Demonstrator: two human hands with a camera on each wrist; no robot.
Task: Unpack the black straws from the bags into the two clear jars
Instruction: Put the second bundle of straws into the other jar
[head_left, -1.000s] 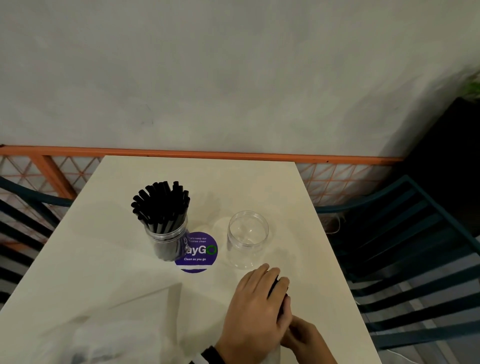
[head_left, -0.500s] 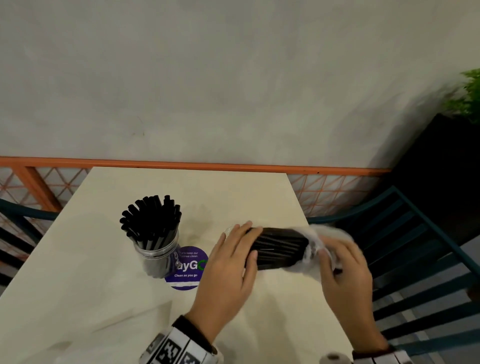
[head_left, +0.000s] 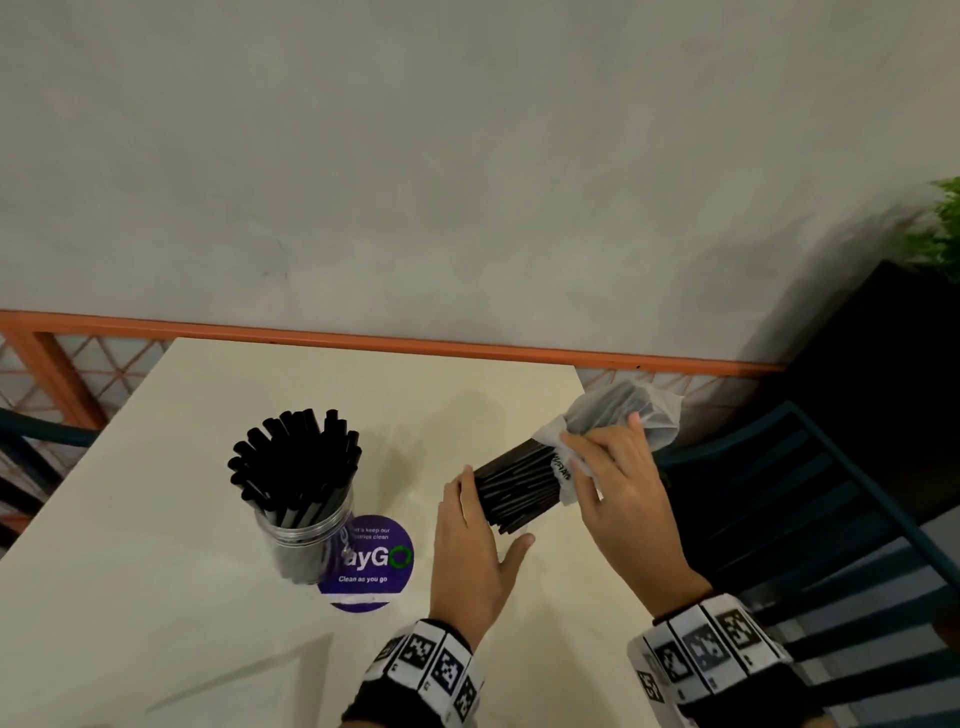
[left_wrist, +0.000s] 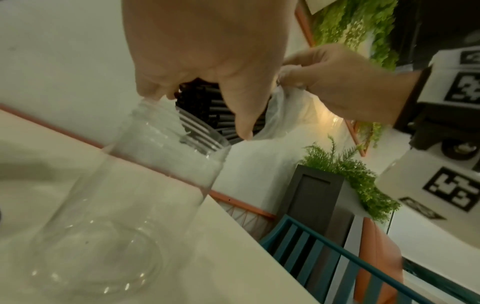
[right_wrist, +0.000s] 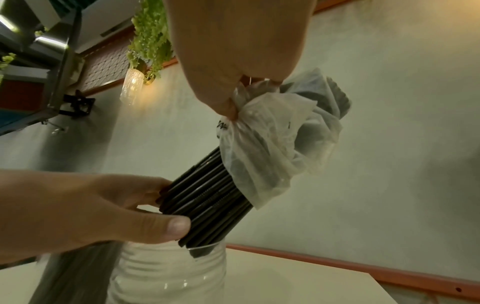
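A clear jar (head_left: 304, 525) packed with upright black straws stands at the table's left. A bundle of black straws (head_left: 519, 486) sticks half out of a thin white plastic bag (head_left: 628, 413), tilted with its bare end low. My left hand (head_left: 488, 514) grips that bare end between thumb and fingers. My right hand (head_left: 597, 447) pinches the bag around the upper end. The empty clear jar (left_wrist: 124, 185) stands right under the bundle, whose tips reach its rim (right_wrist: 205, 246). In the head view my left hand hides this jar.
A round purple sticker (head_left: 371, 561) lies on the cream table (head_left: 182, 571) between the jars. An orange rail (head_left: 363, 338) runs along the far edge, against the grey wall. Teal slatted chairs (head_left: 810, 499) stand at the right, and a dark planter (head_left: 883, 343) beyond them.
The bundle has tilted: the bag end rose up and right with my right hand. More of the straws now stick out of the bag, their low end held over the empty jar.
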